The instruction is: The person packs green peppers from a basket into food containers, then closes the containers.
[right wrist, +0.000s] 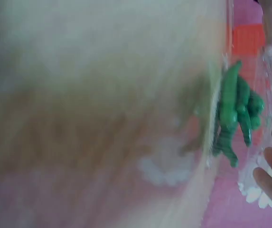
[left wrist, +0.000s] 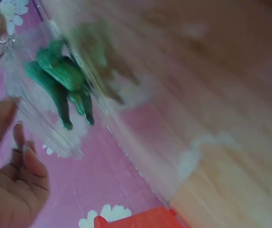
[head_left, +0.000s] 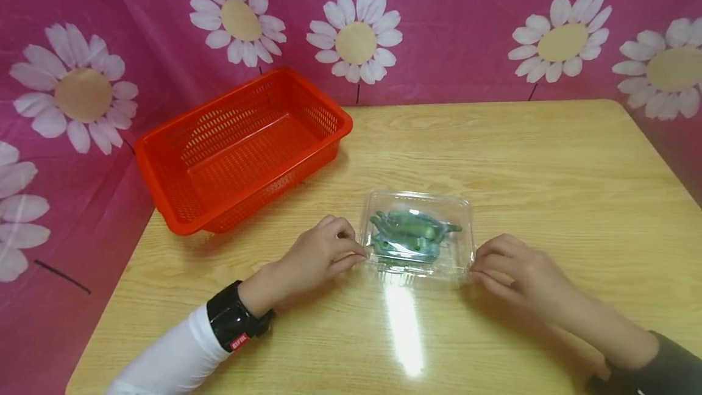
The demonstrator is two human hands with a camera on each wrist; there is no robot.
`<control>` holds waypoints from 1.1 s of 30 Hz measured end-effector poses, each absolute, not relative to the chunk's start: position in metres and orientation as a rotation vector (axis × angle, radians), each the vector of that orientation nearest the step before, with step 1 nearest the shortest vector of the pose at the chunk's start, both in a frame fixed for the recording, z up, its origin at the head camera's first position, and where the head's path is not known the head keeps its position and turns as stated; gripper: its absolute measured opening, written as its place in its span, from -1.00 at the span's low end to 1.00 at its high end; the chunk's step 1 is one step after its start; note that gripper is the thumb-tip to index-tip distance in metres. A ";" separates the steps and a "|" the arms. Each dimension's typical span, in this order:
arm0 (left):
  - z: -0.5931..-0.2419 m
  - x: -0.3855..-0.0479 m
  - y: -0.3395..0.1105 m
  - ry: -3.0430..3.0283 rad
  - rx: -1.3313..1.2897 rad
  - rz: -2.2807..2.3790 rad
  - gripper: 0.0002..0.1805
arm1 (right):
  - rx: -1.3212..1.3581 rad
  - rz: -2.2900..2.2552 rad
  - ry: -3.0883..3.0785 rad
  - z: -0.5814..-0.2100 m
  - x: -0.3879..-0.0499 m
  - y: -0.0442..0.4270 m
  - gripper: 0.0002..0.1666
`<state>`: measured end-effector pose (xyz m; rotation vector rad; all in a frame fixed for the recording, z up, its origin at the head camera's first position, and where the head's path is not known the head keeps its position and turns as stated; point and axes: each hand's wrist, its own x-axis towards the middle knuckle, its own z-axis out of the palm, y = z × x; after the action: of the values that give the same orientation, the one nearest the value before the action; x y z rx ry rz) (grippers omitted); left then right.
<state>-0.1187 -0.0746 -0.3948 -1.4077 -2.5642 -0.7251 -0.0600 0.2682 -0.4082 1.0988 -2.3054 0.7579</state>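
A clear plastic clamshell box (head_left: pixel 462 217) stands on the table in the head view, its lid down over several green peppers (head_left: pixel 411 227). At the box's near left corner, my left hand (head_left: pixel 315 256) pinches the edge between thumb and fingers. My right hand (head_left: pixel 523 273) does the same at the near right corner. From the left wrist, the peppers (left wrist: pixel 62 78) show through the clear wall, with the left fingers by the rim. The right wrist view has the peppers (right wrist: pixel 235 109) piled inside, and the right fingers (right wrist: pixel 271 183) close to the box's edge.
A red perforated basket (head_left: pixel 274 186) stands on the left of the wooden table (head_left: pixel 521 163), with nothing visible inside. Behind and to the left hangs a pink cloth (head_left: pixel 455 29) printed with white flowers. A strip of glare lies on the tabletop before the box.
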 end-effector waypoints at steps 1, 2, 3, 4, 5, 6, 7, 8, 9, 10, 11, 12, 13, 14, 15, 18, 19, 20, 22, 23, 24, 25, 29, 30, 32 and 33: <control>-0.394 -0.117 -0.073 -2.651 -1.319 -0.804 -0.91 | 1.043 0.796 -2.334 -0.409 -0.057 0.267 -0.60; -0.394 -0.115 -0.072 -2.729 -1.240 -0.879 -0.91 | 0.988 0.844 -2.370 -0.410 -0.054 0.266 -0.71; -0.394 -0.114 -0.071 -2.800 -1.166 -0.958 -0.91 | 0.930 0.902 -2.413 -0.409 -0.052 0.265 -0.83; -0.393 -0.114 -0.070 -2.868 -1.095 -1.035 -0.90 | 0.875 0.963 -2.450 -0.409 -0.050 0.264 -0.91; -0.393 -0.114 -0.069 -2.942 -1.031 -1.112 -0.86 | 0.814 1.009 -2.499 -0.408 -0.049 0.264 -0.87; -0.393 -0.114 -0.068 -3.015 -0.968 -1.185 -0.83 | 0.745 1.061 -2.558 -0.406 -0.047 0.264 -0.78; -0.394 -0.115 -0.067 -3.087 -0.908 -1.253 -0.79 | 0.679 1.098 -2.615 -0.405 -0.047 0.264 -0.71; -0.395 -0.117 -0.068 -3.155 -0.860 -1.331 -0.75 | 0.612 1.121 -2.677 -0.403 -0.047 0.265 -0.68; -0.396 -0.118 -0.068 -3.218 -0.814 -1.441 -0.70 | 0.549 1.132 -2.755 -0.402 -0.048 0.267 -0.73; -0.397 -0.120 -0.068 -3.270 -0.787 -1.541 -0.67 | 0.496 1.166 -2.838 -0.401 -0.050 0.269 -0.79; -0.399 -0.122 -0.068 -3.302 -0.765 -1.656 -0.66 | 0.454 1.216 -2.923 -0.400 -0.051 0.271 -0.85; -0.401 -0.123 -0.068 -3.319 -0.737 -1.778 -0.65 | 0.429 1.305 -3.004 -0.399 -0.054 0.273 -0.87; -0.403 -0.124 -0.067 -3.319 -0.720 -1.900 -0.65 | 0.428 1.419 -3.062 -0.399 -0.056 0.276 -0.84; -0.404 -0.125 -0.067 -3.310 -0.692 -2.028 -0.66 | 0.426 1.584 -3.101 -0.399 -0.058 0.278 -0.77; -0.406 -0.126 -0.066 -3.299 -0.659 -2.130 -0.68 | 0.420 1.770 -3.117 -0.400 -0.060 0.280 -0.71; -0.408 -0.126 -0.065 -3.252 -0.581 -2.313 -0.73 | 0.441 2.337 -2.990 -0.405 -0.063 0.283 -0.64; -0.408 -0.125 -0.065 -3.230 -0.566 -2.357 -0.74 | 0.451 2.463 -2.930 -0.407 -0.063 0.283 -0.64; -0.409 -0.124 -0.064 -3.209 -0.528 -2.410 -0.76 | 0.447 2.553 -2.884 -0.409 -0.063 0.283 -0.65; -0.409 -0.122 -0.064 -3.163 -0.484 -2.490 -0.78 | 0.429 2.658 -2.814 -0.411 -0.062 0.282 -0.70; -0.409 -0.121 -0.064 -3.144 -0.474 -2.517 -0.78 | 0.417 2.679 -2.788 -0.411 -0.061 0.282 -0.72; -0.409 -0.120 -0.064 -3.127 -0.471 -2.540 -0.78 | 0.389 2.695 -2.769 -0.412 -0.061 0.281 -0.75; -0.409 -0.119 -0.064 -3.123 -0.471 -2.546 -0.77 | 0.370 2.703 -2.752 -0.412 -0.061 0.281 -0.76; -0.409 -0.118 -0.065 -3.179 -0.501 -2.470 -0.71 | 0.356 2.776 -2.699 -0.413 -0.062 0.281 -0.79; -0.409 -0.117 -0.065 -3.200 -0.508 -2.447 -0.70 | 0.364 2.809 -2.692 -0.414 -0.063 0.281 -0.80; -0.409 -0.117 -0.068 -3.237 -0.511 -2.405 -0.68 | 0.402 2.864 -2.686 -0.416 -0.065 0.284 -0.79; -0.408 -0.117 -0.069 -3.250 -0.493 -2.399 -0.67 | 0.420 2.881 -2.690 -0.416 -0.066 0.286 -0.77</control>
<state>-0.1169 -0.0689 -0.4081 -0.4930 -3.2501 -2.3988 -0.0658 0.2858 -0.4164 0.4199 -2.6903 2.8814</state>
